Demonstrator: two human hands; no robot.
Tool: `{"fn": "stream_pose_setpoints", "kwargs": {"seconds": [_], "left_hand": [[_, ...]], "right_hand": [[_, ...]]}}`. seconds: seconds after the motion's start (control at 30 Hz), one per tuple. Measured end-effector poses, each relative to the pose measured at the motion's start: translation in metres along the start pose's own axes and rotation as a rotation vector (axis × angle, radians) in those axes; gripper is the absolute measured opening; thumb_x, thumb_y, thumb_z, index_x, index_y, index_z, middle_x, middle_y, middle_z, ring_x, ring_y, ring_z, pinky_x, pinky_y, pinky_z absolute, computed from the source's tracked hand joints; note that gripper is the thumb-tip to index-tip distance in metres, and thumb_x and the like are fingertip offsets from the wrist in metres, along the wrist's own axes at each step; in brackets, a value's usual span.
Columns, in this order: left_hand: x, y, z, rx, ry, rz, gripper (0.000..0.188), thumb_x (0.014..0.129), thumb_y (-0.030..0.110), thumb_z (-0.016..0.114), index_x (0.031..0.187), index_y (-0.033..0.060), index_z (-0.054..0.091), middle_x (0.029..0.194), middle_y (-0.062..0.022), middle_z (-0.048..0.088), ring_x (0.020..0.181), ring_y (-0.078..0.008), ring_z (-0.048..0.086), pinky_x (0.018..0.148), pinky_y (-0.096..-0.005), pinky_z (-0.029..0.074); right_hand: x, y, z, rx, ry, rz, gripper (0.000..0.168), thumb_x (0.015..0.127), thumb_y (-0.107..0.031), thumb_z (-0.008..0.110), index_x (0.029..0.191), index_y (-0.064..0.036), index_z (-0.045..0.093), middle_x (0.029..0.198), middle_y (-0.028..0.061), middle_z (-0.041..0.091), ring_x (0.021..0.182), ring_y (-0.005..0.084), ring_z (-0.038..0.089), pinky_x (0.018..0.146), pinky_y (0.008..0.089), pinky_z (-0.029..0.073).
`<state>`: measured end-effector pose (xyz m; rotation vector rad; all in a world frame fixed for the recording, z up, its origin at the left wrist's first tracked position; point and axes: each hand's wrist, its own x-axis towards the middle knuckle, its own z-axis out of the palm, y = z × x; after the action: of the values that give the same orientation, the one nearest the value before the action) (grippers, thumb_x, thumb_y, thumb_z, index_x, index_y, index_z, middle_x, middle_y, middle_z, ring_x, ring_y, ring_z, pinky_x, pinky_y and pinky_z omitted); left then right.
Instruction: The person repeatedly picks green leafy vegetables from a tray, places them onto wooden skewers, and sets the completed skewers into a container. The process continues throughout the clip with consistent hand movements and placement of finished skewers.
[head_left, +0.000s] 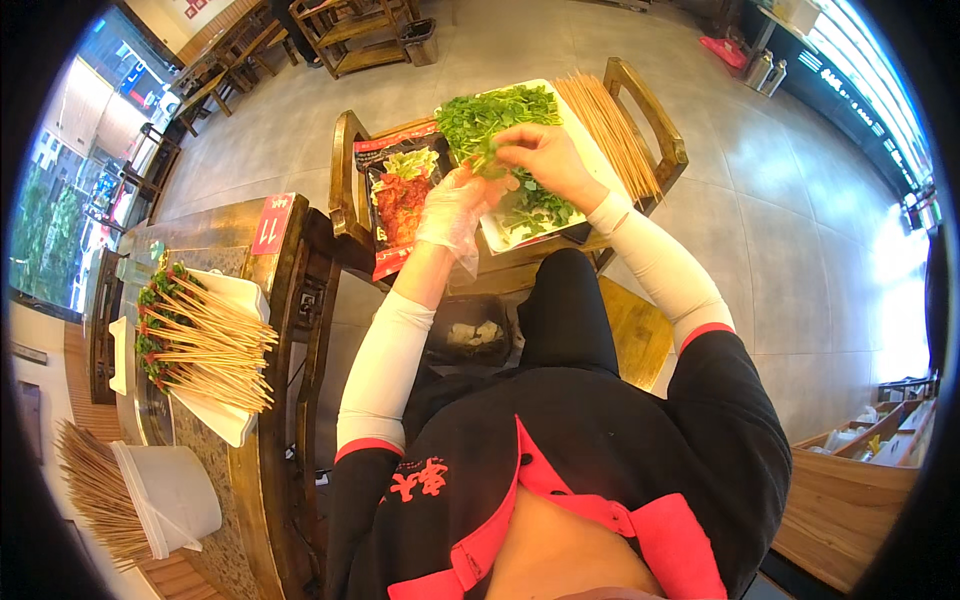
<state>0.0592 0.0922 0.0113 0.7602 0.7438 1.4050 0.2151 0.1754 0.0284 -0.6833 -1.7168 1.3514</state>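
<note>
Over a white tray (596, 161), my two hands meet at a small bunch of leafy green herbs (486, 160). My left hand (454, 206) wears a clear plastic glove and holds the bunch from below; a bit of red shows at its fingertips, too small to identify. Bare, my right hand (551, 161) pinches the herbs between thumb and fingers. A heap of herbs (499, 112) covers the tray's far part, and loose leaves (544, 206) lie nearer me. Left of the tray is an open printed package (386, 251) with red seasoned meat (405, 206) and pale green vegetable pieces (411, 162).
Bare wooden skewers (604, 131) lie right of the tray, between the raised side rails of a wooden chair (649, 112). On the left table (225, 517) are filled skewers (210, 337) on a white tray (244, 427) and a white bucket (176, 495) of skewers. A dark container (469, 330) sits below.
</note>
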Motion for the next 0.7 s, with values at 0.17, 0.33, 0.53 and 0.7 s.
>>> {"fn": "stream_pose_setpoints", "kwargs": {"seconds": [0.17,0.33,0.53,0.7], "left_hand": [[-0.001,-0.005,-0.004,0.014,0.098,0.004,0.038,0.083,-0.003,0.059,0.119,0.0010,0.049,0.104,-0.0099,0.060,0.093,-0.0196,0.061,0.081,-0.0286,0.051],[-0.003,-0.002,0.000,0.070,0.130,-0.006,0.035,0.086,0.003,0.061,0.118,-0.0007,0.048,0.102,-0.0079,0.060,0.087,-0.0169,0.061,0.079,-0.0283,0.051],[-0.002,-0.006,-0.008,0.037,0.148,0.024,0.029,0.088,0.008,0.059,0.115,-0.0002,0.051,0.102,-0.0098,0.061,0.088,-0.0181,0.061,0.080,-0.0298,0.052],[-0.005,0.001,-0.005,-0.003,0.214,-0.007,0.042,0.087,0.005,0.059,0.123,-0.0041,0.040,0.098,-0.0098,0.059,0.084,-0.0191,0.061,0.080,-0.0326,0.052]], "right_hand": [[-0.006,-0.001,0.011,-0.324,-0.040,-0.156,0.015,0.079,-0.010,0.066,0.092,-0.004,0.068,0.083,0.0065,0.066,0.076,0.0164,0.061,0.069,0.0281,0.048],[-0.002,0.004,0.006,-0.567,-0.133,-0.384,0.016,0.079,-0.016,0.065,0.091,-0.006,0.069,0.088,0.0090,0.063,0.090,0.0259,0.057,0.081,0.0350,0.045],[-0.003,-0.005,0.004,-0.592,-0.238,-0.348,0.019,0.081,-0.018,0.063,0.095,-0.006,0.068,0.097,0.0088,0.061,0.097,0.0254,0.056,0.085,0.0350,0.045],[-0.001,-0.010,-0.001,-0.459,-0.177,-0.387,0.019,0.079,-0.016,0.068,0.095,-0.007,0.068,0.094,0.0087,0.062,0.089,0.0240,0.058,0.079,0.0328,0.047]]}}
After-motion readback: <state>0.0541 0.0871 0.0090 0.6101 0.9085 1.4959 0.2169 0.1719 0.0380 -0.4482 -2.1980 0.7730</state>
